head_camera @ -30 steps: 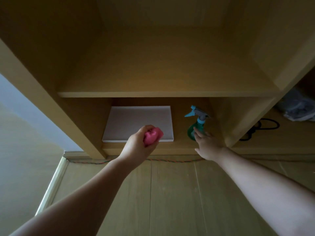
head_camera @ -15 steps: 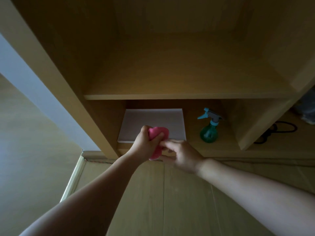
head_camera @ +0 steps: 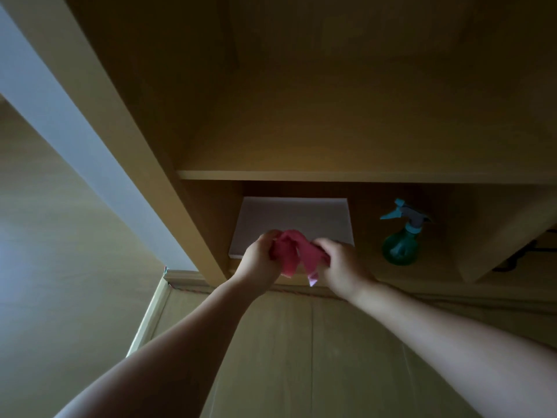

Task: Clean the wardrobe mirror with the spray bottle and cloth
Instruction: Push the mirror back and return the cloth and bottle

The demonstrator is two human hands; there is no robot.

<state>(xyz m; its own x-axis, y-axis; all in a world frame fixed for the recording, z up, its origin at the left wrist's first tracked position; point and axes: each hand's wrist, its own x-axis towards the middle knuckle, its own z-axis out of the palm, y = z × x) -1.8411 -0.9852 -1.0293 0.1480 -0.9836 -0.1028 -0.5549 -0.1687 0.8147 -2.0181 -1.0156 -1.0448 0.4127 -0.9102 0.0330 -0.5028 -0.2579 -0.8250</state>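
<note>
Both hands grip the pink cloth (head_camera: 294,256) near the low shelf: left hand (head_camera: 259,260) bunches one end, right hand (head_camera: 340,267) pinches the other; the bottle (head_camera: 401,241) stands upright, far right

The pink cloth (head_camera: 294,254) is hanging crumpled in mid-air. The left hand (head_camera: 259,262) is gripping its left end and the right hand (head_camera: 343,267) its right end, and two loose corners are drooping down between them. The translucent green spray bottle (head_camera: 400,247) is standing upright on the floor of the wardrobe's bottom compartment (head_camera: 367,267), off to the right of the cloth and untouched, its light blue trigger head pointing left.
</note>
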